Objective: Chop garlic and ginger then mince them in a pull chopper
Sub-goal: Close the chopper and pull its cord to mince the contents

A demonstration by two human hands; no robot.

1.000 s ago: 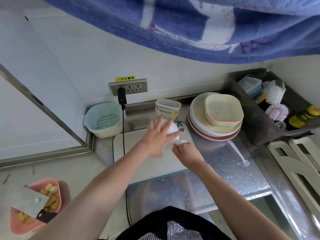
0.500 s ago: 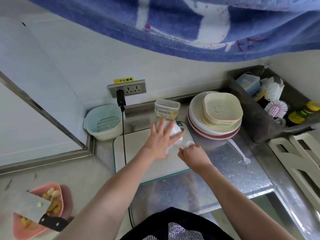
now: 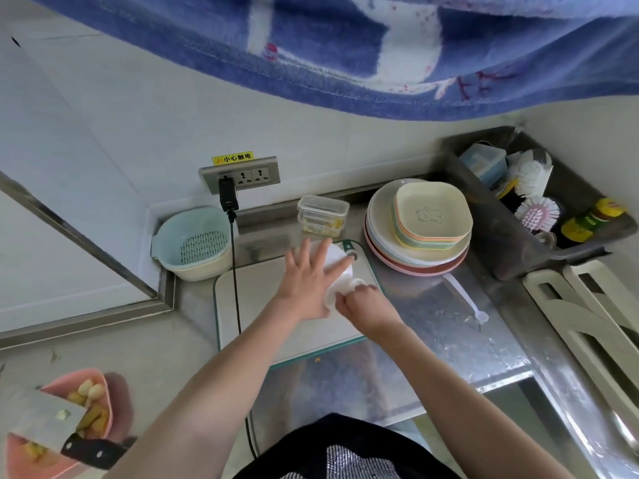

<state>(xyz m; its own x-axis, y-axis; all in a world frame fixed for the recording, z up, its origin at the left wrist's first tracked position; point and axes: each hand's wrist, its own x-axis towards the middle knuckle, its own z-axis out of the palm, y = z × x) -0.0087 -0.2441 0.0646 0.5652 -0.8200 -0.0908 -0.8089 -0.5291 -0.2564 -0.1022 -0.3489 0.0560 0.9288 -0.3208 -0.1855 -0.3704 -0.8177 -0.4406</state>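
Pressing flat, the left hand spreads wide on the pull chopper (white lid); right hand pinches its pull handle over the cutting board.

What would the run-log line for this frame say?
stage: mincing | left hand: flat on pull chopper lid | right hand: grips pull handle | chopper on cutting board | cleaver across pink bowl

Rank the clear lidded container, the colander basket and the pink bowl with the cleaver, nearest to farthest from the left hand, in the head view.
1. Clear lidded container: just beyond the left hand.
2. Colander basket: to its left, by the wall.
3. Pink bowl: far lower left.
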